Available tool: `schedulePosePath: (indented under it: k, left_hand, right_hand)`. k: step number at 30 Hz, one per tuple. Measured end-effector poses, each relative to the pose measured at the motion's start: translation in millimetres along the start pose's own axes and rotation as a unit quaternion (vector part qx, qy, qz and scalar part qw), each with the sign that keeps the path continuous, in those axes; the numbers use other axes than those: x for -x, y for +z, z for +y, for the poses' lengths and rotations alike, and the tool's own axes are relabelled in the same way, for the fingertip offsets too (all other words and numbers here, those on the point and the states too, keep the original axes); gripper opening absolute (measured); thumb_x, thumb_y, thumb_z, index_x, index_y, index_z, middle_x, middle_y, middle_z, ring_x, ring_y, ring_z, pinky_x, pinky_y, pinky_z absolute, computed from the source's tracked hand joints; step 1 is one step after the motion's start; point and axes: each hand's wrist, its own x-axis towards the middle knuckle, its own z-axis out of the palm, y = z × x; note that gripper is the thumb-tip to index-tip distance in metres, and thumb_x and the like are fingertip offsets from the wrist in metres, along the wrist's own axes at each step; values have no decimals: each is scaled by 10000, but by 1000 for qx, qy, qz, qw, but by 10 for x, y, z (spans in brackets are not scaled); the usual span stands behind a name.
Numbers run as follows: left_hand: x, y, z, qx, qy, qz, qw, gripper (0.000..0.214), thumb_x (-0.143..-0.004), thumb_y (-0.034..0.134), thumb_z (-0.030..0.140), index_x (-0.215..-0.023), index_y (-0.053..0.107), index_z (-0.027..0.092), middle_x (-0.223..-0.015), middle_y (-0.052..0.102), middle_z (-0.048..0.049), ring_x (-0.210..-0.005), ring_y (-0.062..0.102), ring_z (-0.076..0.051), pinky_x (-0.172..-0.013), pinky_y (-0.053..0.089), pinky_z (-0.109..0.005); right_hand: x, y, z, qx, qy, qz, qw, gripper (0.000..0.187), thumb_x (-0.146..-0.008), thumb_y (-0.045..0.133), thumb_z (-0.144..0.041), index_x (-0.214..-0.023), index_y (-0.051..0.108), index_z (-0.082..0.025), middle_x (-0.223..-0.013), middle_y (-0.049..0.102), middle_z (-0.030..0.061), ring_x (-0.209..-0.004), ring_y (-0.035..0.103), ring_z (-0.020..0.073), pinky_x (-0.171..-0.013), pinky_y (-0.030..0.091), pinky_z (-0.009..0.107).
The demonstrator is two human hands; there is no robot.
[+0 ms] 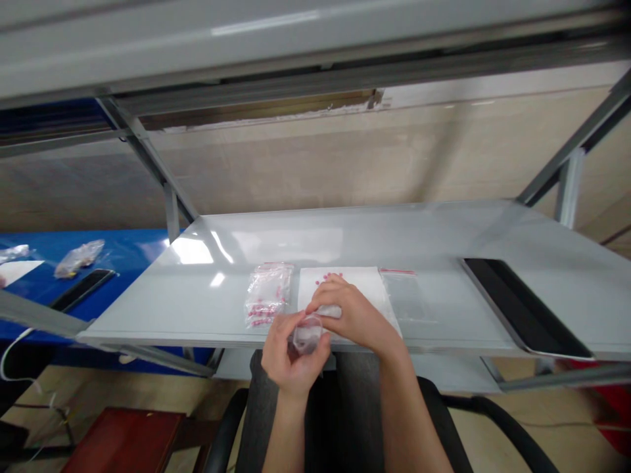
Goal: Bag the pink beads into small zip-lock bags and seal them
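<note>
On the counter, a sheet of paper lies between a filled plastic bag on its left and a flatter plastic bag on its right, with a framed flat panel farther right. Small parts sit on the sheet's far end, just behind the right hand, which lies over the sheet. The left hand holds a clear cup beyond the counter's near edge, just before the sheet.

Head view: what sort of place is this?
Probably a small-parts packing station in a workshop: a grey metal-framed bench with a clear bag of small pink parts, and a blue table with more bags.
</note>
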Motion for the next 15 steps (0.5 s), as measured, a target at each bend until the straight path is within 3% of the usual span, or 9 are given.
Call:
schedulePosePath:
  k: [4,10,12,15]
  left_hand:
    - [10,-51,11,19,-16,19,1000,338,-875,720,423,-1087,657,167,-883,723,-50,-761,705,-187,-685,600,-313]
    - [0,-83,22,35,-45,9,998,436,-848,742,479,-1139,656,165,-922,725,-67,-774,709,-197,-707,615,-335]
    - [-10,-88,26,54,-48,-8,997,452,-842,757,457,-1169,647,165,-894,717,-56,-734,692,-181,-672,605,-311]
    - [-20,-99,33,76,-59,-34,995,465,-831,772,435,-1190,645,168,-890,713,-53,-738,683,-181,-652,594,-298]
  right_hand:
    - [-20,95,-21,60,15,-36,997,57,-816,823,-206,-832,771,-222,-883,730,15,-953,626,222,-1038,389,445]
    - [-27,118,-55,105,42,-17,993,88,-815,820,-179,-779,762,-236,-865,735,15,-1017,597,269,-999,359,496]
    - [-28,68,-66,85,41,32,995,99,-822,808,-149,-797,762,-233,-868,725,19,-973,602,250,-946,394,454]
    - [4,-63,-123,20,26,152,988,92,-843,787,-132,-827,751,-216,-828,707,22,-859,607,214,-845,436,388]
